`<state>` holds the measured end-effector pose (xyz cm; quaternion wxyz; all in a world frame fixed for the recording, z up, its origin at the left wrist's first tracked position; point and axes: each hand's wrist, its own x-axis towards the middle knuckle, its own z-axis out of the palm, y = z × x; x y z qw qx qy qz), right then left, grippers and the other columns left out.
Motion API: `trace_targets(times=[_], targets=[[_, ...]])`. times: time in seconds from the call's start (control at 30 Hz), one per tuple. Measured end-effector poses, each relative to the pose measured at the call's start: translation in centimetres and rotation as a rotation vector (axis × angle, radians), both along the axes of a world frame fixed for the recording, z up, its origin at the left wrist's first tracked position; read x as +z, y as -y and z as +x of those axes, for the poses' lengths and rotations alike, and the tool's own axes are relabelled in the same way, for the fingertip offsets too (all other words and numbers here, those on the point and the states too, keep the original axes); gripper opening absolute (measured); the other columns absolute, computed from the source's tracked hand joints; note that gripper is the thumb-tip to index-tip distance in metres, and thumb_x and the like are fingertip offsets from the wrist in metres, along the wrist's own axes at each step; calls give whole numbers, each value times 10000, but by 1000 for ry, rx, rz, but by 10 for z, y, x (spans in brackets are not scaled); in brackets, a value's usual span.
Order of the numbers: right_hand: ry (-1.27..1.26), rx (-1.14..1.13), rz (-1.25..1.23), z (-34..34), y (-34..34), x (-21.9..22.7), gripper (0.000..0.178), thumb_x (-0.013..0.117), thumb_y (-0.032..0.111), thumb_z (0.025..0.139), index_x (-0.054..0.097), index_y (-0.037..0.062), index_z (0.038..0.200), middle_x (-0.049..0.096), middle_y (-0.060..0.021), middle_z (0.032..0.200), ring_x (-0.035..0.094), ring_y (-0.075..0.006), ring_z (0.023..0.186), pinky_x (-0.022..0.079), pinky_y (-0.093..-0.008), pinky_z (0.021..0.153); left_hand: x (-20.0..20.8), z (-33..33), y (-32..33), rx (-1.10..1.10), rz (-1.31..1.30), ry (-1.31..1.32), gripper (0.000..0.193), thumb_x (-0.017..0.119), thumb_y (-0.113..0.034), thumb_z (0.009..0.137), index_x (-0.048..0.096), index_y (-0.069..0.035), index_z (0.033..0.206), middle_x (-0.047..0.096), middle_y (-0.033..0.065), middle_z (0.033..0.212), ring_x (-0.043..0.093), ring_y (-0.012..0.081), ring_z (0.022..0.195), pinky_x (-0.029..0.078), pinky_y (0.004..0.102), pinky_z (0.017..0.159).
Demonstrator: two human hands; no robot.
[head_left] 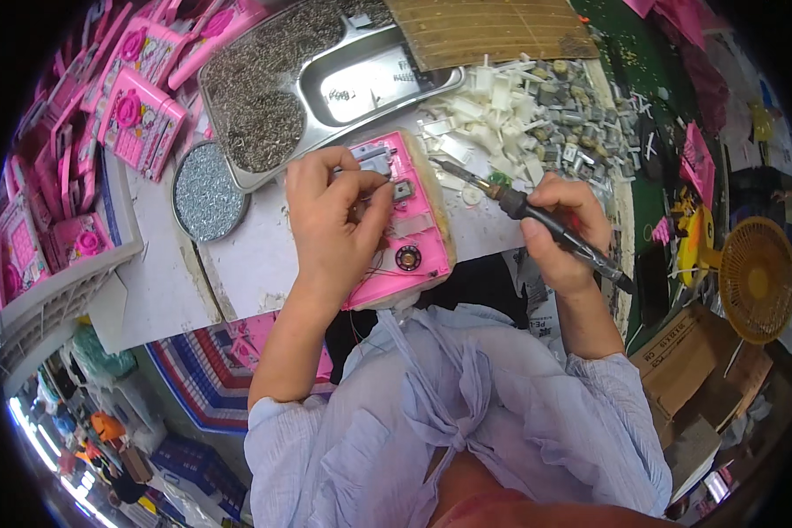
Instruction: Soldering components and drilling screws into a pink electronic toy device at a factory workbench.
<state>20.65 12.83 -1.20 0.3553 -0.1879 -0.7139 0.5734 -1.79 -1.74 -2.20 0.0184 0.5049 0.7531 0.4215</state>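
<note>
A pink plastic toy housing [427, 239] lies open side up on a pad at the table's front edge, with a small round black speaker [408, 257], thin wires and grey parts in it. My left hand [334, 216] rests over its left side, fingers curled and pinched beside a small grey block [402, 190]; what the fingertips hold is hidden. To the right, my right hand [572, 229] grips a black power screwdriver [554, 231]. Its thin metal bit points up and left, over the housing's right edge, apart from the grey block.
A metal tray [253, 180] of small screws and a round dish [209, 192] of silvery screws stand behind left. Pink toy housings [141, 123] pile up at far left. White and grey plastic parts [502, 114] are heaped behind. A yellow fan [757, 280] stands at right.
</note>
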Motion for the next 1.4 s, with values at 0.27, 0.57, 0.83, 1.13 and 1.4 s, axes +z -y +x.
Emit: trace_targets(times=[0.27,0.57,0.83,1.13,1.4], targets=[[98,96,136,-5,-7,-10,246,794,46,795,673,15,1007,587,-42,752,493,-113,607,356,-260,548,0,4,-3,-48,-70,-102,148,823,-90,723,739,-60,841,569,77,971,516,279,925,423,396,826],[116,98,216,-9,-11,-9,248,799,53,773,676,22,986,607,-58,742,521,-155,595,374,-278,532,5,7,-10,-76,-150,-266,173,831,-113,731,749,-100,883,605,57,1029,549,278,990,390,418,858],[144,151,198,-6,-11,-12,253,756,26,810,634,-19,1026,605,-86,788,499,-152,672,360,-286,601,0,6,-10,-81,-127,-282,181,836,-109,727,747,-103,885,610,52,987,561,262,936,386,403,837],[137,147,155,-8,-10,-12,261,752,18,807,630,-8,1037,584,-75,780,489,-145,683,351,-282,596,-3,7,-10,-76,-109,-291,198,844,-100,712,743,-95,883,610,52,971,572,252,917,388,392,828],[94,116,181,-15,-10,-16,248,803,56,785,664,16,985,615,-61,730,539,-167,575,395,-286,510,-8,6,-9,-88,-83,-293,174,806,-123,739,720,-100,889,601,41,997,550,248,904,362,405,832]])
